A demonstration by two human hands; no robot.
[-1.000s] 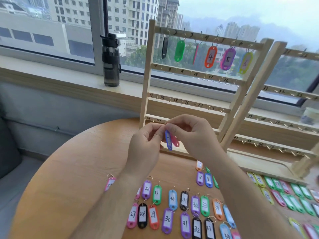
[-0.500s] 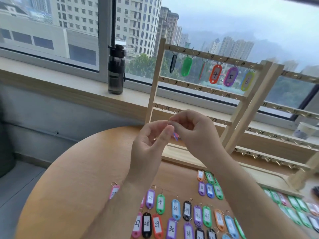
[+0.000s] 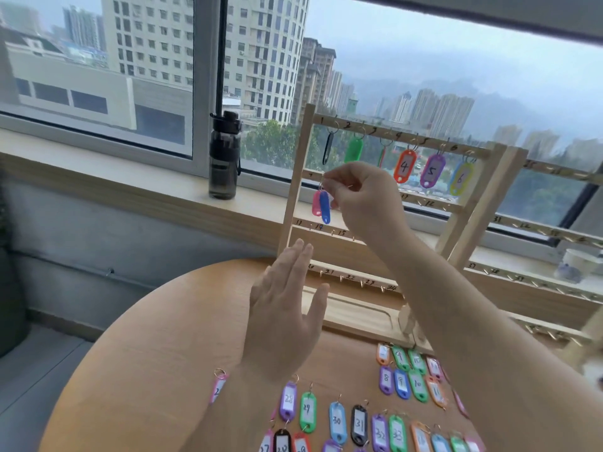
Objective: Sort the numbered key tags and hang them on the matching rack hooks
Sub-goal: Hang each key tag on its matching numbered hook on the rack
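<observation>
My right hand (image 3: pixel 362 197) is raised to the left end of the wooden rack's (image 3: pixel 295 190) second bar and pinches the rings of a blue tag (image 3: pixel 324 207) and a pink tag (image 3: pixel 316 203), which dangle side by side. My left hand (image 3: pixel 284 318) hovers lower down in front of the rack with straight fingers, holding nothing. The top bar carries several hung tags, among them orange 4 (image 3: pixel 404 166), purple 5 (image 3: pixel 432 170) and yellow 6 (image 3: pixel 460 178). Rows of numbered tags (image 3: pixel 359 422) lie on the round wooden table (image 3: pixel 146 370).
A dark water bottle (image 3: pixel 224 154) stands on the window sill left of the rack. A second wooden rack (image 3: pixel 554 230) stands to the right, with a small bowl (image 3: pixel 577 264) on the sill behind it.
My right hand has lifted the blue and pink tags from in front of my chest up to the second bar. My left hand let go and opened. The view tilted upward.
</observation>
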